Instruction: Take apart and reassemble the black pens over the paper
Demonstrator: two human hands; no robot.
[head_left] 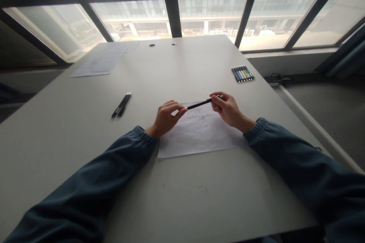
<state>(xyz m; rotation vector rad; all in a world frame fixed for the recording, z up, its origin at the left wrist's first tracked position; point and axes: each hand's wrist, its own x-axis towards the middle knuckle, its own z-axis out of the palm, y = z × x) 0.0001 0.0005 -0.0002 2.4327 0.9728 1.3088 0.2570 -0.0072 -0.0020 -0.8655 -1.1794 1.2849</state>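
A slim black pen (pixel 201 103) is held level between my two hands, its right end a little higher. My left hand (pixel 168 117) pinches the left tip between thumb and fingers. At the other end, my right hand (pixel 227 110) grips it with thumb and fingertips. Beneath both hands lies a white sheet of paper (pixel 196 140) with faint grey drawing marks near its middle. Whether the pen has a cap cannot be made out.
Two or so black pens (pixel 122 105) lie left on the white table (pixel 182 68). A row of several pens with coloured labels (pixel 243 73) rests at right. More paper sheets (pixel 98 60) lie at the far left. Windows (pixel 212 15) rise behind the table's far edge.
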